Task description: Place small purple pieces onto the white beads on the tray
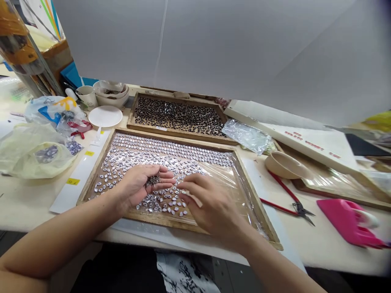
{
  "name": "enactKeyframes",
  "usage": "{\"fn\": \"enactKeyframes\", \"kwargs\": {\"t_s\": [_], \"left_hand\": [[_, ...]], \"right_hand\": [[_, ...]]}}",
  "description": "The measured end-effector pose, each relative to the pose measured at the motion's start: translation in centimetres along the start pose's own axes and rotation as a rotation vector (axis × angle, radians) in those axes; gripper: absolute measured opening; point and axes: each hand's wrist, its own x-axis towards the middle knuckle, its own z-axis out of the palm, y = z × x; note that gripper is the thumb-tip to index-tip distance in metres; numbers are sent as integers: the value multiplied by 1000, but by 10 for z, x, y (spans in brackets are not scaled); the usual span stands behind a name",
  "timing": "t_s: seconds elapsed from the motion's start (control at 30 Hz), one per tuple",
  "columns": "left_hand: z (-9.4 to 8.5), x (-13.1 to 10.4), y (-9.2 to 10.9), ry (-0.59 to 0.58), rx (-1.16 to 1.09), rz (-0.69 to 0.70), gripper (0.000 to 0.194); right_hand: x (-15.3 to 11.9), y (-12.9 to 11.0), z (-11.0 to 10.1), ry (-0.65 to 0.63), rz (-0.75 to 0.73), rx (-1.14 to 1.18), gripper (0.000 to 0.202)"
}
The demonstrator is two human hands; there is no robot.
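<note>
Palm up, my left hand cups a small pile of dark metal pieces above the near tray. Just right of its fingertips is my right hand, slightly blurred, its thumb and fingers curled toward each other; anything between them is too small to make out. Under both hands lies a wooden-framed tray lined with clear film. Many small shiny leaf-shaped pieces cover it, in rows along the back and looser toward the front. The tray's right part shows bare film.
A second wooden tray of dark beads stands behind. Left are plastic bags, a white lid, a cup and bowls. Right are a tan bowl, red-handled pliers and a pink object.
</note>
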Motion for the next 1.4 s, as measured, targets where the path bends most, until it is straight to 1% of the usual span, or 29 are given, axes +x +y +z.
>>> {"fn": "enactKeyframes", "kwargs": {"t_s": [0.07, 0.13, 0.23, 0.33, 0.43, 0.53, 0.6, 0.7, 0.77, 0.83, 0.9, 1.0, 1.17, 1.3, 1.4], "left_hand": [[-1, 0, 0, -10, -7, -2, 20], [-1, 0, -1, -30, -5, -7, 21], [-1, -1, -1, -60, -3, -7, 19], [-1, -1, -2, -50, -8, 8, 16], [-3, 1, -4, -48, -9, 17, 15], [-5, 2, -6, -107, -8, 21, 14], [-6, 3, -6, -125, -13, 18, 15], [-5, 1, -5, -97, -15, 11, 16], [-4, 1, -4, -77, -10, 14, 17], [-3, 1, -3, -63, -4, 21, 18], [-3, 1, -2, -56, 1, 28, 17], [-4, 1, -4, -81, 7, 35, 18], [-5, 2, -6, -76, -1, 36, 21], [-7, 4, -7, -95, 1, 54, 15], [-7, 3, -7, -75, 5, 58, 13]], "right_hand": [[10, 2, -6, 124, 30, 31, 13], [23, 4, -6, 171, 55, 46, 13], [39, 5, 4, 150, 78, 49, 12], [47, 5, 16, 115, 84, 55, 10], [48, 4, 22, 98, 102, 85, 11], [48, 4, 22, 95, 125, 132, 11], [47, 6, 21, 105, 140, 167, 11], [45, 7, 20, 142, 146, 156, 10], [42, 7, 20, 149, 121, 116, 9], [39, 6, 20, 125, 87, 92, 10], [36, 6, 19, 72, 63, 89, 12], [33, 7, 16, 18, 56, 94, 13], [35, 8, 18, 117, 81, 76, 12], [38, 7, 26, 95, 60, 51, 12], [39, 6, 30, 73, 45, 26, 13]]}}
